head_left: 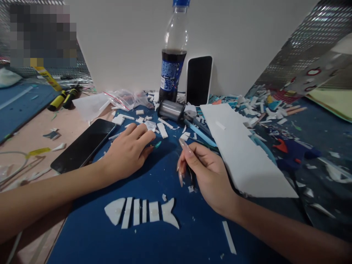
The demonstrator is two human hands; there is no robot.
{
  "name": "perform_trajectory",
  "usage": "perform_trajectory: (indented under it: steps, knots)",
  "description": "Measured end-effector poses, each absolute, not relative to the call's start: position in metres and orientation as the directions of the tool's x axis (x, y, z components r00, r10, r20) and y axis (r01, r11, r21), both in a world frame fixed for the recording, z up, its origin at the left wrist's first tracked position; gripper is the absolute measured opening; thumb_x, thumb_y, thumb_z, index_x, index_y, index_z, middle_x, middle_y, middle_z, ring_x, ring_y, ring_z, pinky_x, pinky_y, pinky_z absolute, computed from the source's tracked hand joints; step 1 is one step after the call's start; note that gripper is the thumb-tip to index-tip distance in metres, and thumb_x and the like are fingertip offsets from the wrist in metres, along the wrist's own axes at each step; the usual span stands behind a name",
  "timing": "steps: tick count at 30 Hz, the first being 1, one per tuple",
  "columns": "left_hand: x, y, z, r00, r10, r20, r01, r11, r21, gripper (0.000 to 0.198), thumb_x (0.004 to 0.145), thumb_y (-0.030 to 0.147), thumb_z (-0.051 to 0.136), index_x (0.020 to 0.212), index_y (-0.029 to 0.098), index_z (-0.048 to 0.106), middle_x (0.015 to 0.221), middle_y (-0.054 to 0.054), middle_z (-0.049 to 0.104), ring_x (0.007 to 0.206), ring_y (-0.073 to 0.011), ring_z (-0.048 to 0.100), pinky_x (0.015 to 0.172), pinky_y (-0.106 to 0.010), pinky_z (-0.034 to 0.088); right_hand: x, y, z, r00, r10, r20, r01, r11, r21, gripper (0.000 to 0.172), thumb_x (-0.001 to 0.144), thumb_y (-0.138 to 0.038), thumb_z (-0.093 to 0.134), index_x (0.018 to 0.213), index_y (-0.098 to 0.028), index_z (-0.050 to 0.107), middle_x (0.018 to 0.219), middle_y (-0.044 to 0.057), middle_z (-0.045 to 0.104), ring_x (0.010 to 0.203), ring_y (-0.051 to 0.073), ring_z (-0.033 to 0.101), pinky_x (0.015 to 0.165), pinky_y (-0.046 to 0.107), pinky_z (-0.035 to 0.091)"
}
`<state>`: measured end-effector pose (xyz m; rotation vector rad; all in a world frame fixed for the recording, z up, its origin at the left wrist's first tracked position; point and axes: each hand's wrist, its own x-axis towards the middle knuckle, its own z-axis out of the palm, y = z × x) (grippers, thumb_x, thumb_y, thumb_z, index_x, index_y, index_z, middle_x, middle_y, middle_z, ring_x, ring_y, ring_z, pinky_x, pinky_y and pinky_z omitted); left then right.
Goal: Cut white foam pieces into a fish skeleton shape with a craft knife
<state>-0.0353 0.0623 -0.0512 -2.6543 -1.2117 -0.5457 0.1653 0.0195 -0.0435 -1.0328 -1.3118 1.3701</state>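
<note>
My left hand (129,148) rests palm down on the blue cutting mat (90,238), fingers loosely bent and spread beside white foam scraps (162,130). A teal nail tip shows there, and I see nothing held. My right hand (209,172) is closed, thumb against the forefinger, around a thin dark tool (191,178) that points down; its kind is mostly hidden by the fingers. Below the hands, white cut pieces lie in a row as a fish: a pointed head (114,211), several strips (136,212) and a forked tail (169,214).
A black phone (84,146) lies left. Behind stand a cola bottle (173,62) and a white-edged phone (199,80), near a grey spool (172,110). A white foam sheet (244,154) and a blue glue gun (297,150) lie right; yellow-black tools (62,99) lie left.
</note>
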Motion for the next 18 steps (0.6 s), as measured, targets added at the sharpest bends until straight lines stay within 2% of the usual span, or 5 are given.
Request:
perform_trajectory:
  steps: [6, 9, 13, 16, 18]
  knots:
    - [-0.0411, 0.0642, -0.0488, 0.566, 0.758, 0.323, 0.772, -0.625, 0.113, 0.014, 0.080, 0.009, 0.047, 0.092, 0.016, 0.049, 0.094, -0.008, 0.052, 0.086, -0.0240, 0.046, 0.074, -0.038, 0.044, 0.1663, 0.0205, -0.0448, -0.222, 0.975, 0.016, -0.097, -0.006, -0.995, 0.029, 0.090, -0.034, 0.053, 0.066, -0.018, 0.053, 0.059, -0.003, 0.053, 0.049, 0.008, 0.051, 0.045, 0.021, 0.047]
    - [-0.0442, 0.0638, -0.0494, 0.551, 0.756, 0.354, 0.770, -0.624, 0.135, 0.019, 0.080, 0.006, 0.045, 0.096, 0.016, 0.047, 0.097, -0.009, 0.051, 0.088, -0.0237, 0.047, 0.075, -0.038, 0.044, 0.1666, 0.0210, -0.0448, -0.229, 0.973, -0.003, -0.101, -0.027, -0.995, 0.029, 0.090, -0.035, 0.053, 0.066, -0.018, 0.053, 0.060, -0.003, 0.054, 0.048, 0.007, 0.050, 0.044, 0.021, 0.046]
    - [-0.0417, 0.0618, -0.0487, 0.620, 0.635, 0.461, 0.730, -0.682, -0.043, 0.013, 0.085, 0.011, 0.045, 0.097, 0.014, 0.048, 0.094, -0.011, 0.054, 0.086, -0.0241, 0.048, 0.073, -0.037, 0.043, 0.1665, 0.0210, -0.0442, -0.231, 0.973, -0.012, -0.100, -0.036, -0.994, 0.030, 0.090, -0.036, 0.052, 0.067, -0.019, 0.053, 0.059, -0.003, 0.054, 0.046, 0.007, 0.049, 0.044, 0.021, 0.045]
    - [-0.0374, 0.0606, -0.0460, 0.719, 0.547, 0.429, 0.679, -0.684, -0.266, 0.006, 0.086, 0.018, 0.049, 0.087, 0.017, 0.054, 0.088, -0.008, 0.058, 0.078, -0.0237, 0.047, 0.066, -0.036, 0.039, 0.1661, 0.0207, -0.0436, -0.232, 0.972, -0.022, -0.087, -0.044, -0.995, 0.030, 0.090, -0.037, 0.052, 0.066, -0.019, 0.053, 0.056, -0.003, 0.053, 0.045, 0.007, 0.049, 0.043, 0.020, 0.044]
    - [-0.0355, 0.0604, -0.0446, 0.760, 0.520, 0.389, 0.645, -0.673, -0.362, 0.006, 0.085, 0.020, 0.051, 0.082, 0.018, 0.056, 0.085, -0.007, 0.059, 0.077, -0.0237, 0.047, 0.064, -0.036, 0.036, 0.1659, 0.0206, -0.0436, -0.233, 0.972, -0.023, -0.083, -0.044, -0.996, 0.031, 0.090, -0.037, 0.052, 0.065, -0.019, 0.053, 0.055, -0.004, 0.053, 0.045, 0.007, 0.049, 0.042, 0.020, 0.044]
